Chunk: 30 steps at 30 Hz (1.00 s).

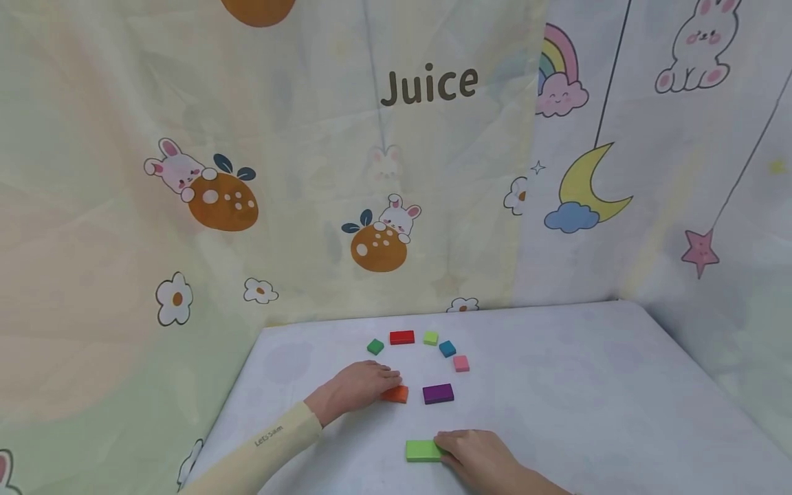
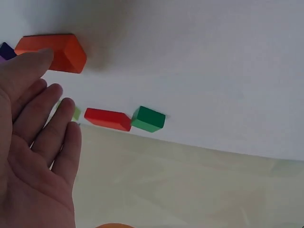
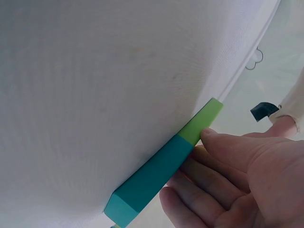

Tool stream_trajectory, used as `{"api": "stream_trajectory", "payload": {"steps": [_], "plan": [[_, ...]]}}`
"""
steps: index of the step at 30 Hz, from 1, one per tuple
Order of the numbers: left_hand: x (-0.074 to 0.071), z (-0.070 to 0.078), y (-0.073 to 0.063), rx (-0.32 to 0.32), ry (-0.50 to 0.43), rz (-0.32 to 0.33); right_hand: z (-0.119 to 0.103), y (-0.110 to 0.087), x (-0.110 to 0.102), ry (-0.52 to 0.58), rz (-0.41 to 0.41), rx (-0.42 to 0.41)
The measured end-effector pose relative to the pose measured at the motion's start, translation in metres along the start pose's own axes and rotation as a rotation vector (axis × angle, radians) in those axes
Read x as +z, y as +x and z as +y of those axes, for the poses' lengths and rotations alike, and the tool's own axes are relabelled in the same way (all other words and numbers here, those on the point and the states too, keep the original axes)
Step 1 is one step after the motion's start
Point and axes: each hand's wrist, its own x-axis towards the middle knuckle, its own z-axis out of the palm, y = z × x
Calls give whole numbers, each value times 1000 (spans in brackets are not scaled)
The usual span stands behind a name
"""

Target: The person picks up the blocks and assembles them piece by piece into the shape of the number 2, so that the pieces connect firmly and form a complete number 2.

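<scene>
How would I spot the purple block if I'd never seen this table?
On the white table, find the orange block by the left hand. Just right of that block lies the purple block, the only purple one in view.

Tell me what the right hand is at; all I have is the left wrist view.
Observer: The right hand has its fingers on a long light green block.
Operator: Report anything else next to that block.
Observer: The right wrist view shows a teal block adjoining it.
Operator: Name another piece outside my picture.
Observer: The head view shows a pink block near a small blue block.
</scene>
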Motion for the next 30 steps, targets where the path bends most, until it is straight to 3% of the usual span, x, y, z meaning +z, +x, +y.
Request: {"api": "stream_trajectory", "payload": {"steps": [7,15,20,26,30], "plan": [[2,11,-2,-70,-85,-11,-2,-1,-1,-14,6,-6],[4,31,2,-249,-98,-23,-3,-1,-3,-17,6,3],[14,42,9,-342,-83,28,-3,0,-3,-16,7,11],[13,62,18,-524,-114,61,0,-1,-2,-12,35,-17],[10,70,20,-568,-93,112,0,-1,-2,-11,50,-29]]}}
